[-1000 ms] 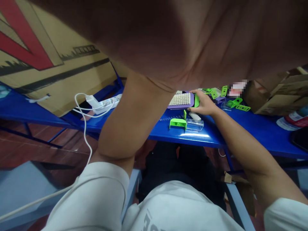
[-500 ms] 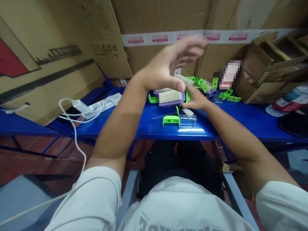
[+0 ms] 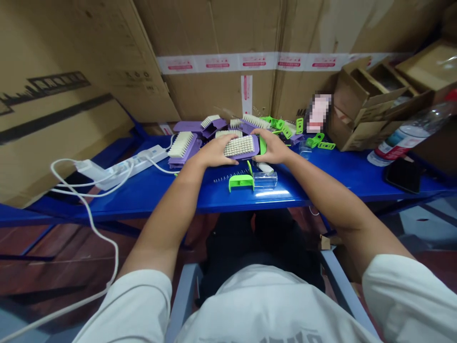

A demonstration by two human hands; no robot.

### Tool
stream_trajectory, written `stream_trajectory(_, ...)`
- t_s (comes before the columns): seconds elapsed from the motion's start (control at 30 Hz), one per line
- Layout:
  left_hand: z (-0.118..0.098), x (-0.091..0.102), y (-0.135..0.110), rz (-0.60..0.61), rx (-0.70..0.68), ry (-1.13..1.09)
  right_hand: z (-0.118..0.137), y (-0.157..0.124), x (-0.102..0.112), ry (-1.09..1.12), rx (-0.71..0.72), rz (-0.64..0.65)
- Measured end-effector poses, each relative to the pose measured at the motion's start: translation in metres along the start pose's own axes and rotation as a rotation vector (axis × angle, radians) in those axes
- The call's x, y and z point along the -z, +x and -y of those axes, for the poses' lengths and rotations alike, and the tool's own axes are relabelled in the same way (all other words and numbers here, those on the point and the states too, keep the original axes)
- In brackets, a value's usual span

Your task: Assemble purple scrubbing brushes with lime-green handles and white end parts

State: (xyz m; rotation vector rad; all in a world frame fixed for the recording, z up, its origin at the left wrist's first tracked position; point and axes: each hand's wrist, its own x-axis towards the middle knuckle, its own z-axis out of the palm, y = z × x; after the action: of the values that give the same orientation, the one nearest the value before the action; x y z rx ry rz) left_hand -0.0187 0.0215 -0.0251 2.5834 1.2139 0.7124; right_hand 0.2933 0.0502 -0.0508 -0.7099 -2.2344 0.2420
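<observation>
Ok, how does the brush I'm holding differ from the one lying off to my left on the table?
The held brush is gripped at its ends by the left hand and right hand; the loose brush lies untouched on the blue table. The held brush has a green piece at its right end; the loose brush shows none. Both have purple bodies and pale bristles facing up.

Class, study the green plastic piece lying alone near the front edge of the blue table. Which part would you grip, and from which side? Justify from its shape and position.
Probably pinch the green piece across its long arched bar, front to back, coming from above and the left: a clear box sits close against its right end, and its upright tab looks thin.
</observation>
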Motion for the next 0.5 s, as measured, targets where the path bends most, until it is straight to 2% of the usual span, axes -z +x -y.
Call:
stream_trajectory(0.23, -0.005, -0.014, 0.000, -0.021, -0.034, 0.056, 0.002, -0.001, 0.001, 0.020, -0.019, -0.010)
stream_trajectory(0.5, -0.009, -0.008, -0.001, -0.061, -0.083, 0.079, 0.001, 0.001, 0.001, 0.036, -0.006, -0.033)
